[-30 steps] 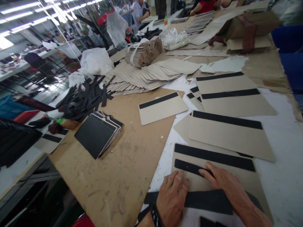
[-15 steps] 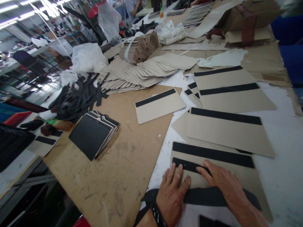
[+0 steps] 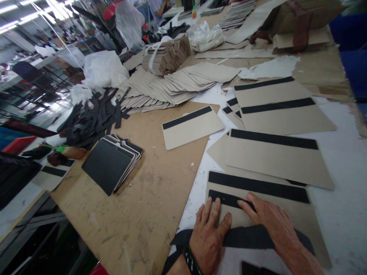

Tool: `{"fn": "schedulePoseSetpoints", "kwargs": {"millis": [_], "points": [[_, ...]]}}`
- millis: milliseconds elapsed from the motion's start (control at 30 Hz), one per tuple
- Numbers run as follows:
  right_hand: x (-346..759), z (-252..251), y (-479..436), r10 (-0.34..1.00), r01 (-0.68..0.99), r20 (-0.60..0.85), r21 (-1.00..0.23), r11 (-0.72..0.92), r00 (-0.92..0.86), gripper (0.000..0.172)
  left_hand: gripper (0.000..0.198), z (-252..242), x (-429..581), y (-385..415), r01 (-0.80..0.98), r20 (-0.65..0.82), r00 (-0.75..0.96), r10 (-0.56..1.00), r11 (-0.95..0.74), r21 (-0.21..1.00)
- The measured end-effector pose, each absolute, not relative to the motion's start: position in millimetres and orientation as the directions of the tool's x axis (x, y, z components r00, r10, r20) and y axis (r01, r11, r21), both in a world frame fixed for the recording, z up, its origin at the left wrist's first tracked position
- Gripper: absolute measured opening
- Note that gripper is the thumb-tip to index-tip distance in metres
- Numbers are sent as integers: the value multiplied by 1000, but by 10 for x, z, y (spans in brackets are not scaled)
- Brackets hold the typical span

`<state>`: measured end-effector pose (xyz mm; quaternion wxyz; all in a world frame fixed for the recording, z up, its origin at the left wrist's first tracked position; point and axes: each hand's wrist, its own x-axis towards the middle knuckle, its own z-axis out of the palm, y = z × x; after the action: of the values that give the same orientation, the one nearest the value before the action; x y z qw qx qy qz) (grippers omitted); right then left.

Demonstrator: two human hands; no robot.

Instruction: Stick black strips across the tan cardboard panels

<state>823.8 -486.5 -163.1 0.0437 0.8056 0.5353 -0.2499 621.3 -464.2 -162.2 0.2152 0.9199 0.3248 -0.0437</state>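
A beige board (image 3: 289,214) lies in front of me with a black strip (image 3: 258,187) along its far edge. Just nearer is a second black strip (image 3: 225,200), its left part flat on the board. My left hand (image 3: 210,229) is spread out, fingertips pressing on that strip's left end. The same strip's other end is pinched by my right hand (image 3: 269,217), slightly lifted and curling at the fingers. Under both wrists runs a wide dark piece (image 3: 249,237) along the board's near side. A black band circles my left wrist.
More beige boards with black strips (image 3: 275,156) lie beyond on the white surface. To the left are a stack of black-faced boards (image 3: 110,162) and a heap of black strips (image 3: 88,118). Fanned beige sheets (image 3: 172,88) and a strapped bundle (image 3: 168,57) sit farther back.
The view has shifted very slightly. Both hands keep the same places on the black strip, and nothing else has visibly moved.
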Motion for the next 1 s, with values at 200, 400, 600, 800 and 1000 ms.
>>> {"fn": "schedulePoseSetpoints", "kwargs": {"millis": [200, 400, 600, 800, 1000], "points": [[8220, -1584, -4839, 813, 875, -492, -186, -448, 312, 19, 62, -1582, 6237, -4626, 618, -216, 786, 580, -717, 323], [8225, -1547, -4804, 780, 872, -545, -169, -460, 306, 19, 61, -1612, 6226, -4616, 602, -150, 797, 585, -755, 261], [8229, -1541, -4792, 756, 870, -576, -148, -471, 311, 21, 56, -1645, 6223, -4617, 582, -118, 808, 577, -752, 311], [8217, -1500, -4768, 745, 857, -585, -156, -490, 320, 21, 61, -1632, 6241, -4596, 590, -152, 804, 575, -741, 320], [8231, -1438, -4763, 739, 839, -609, -212, -501, 287, 17, 65, -1588, 6268, -4568, 623, -230, 782, 579, -730, 279]]}}
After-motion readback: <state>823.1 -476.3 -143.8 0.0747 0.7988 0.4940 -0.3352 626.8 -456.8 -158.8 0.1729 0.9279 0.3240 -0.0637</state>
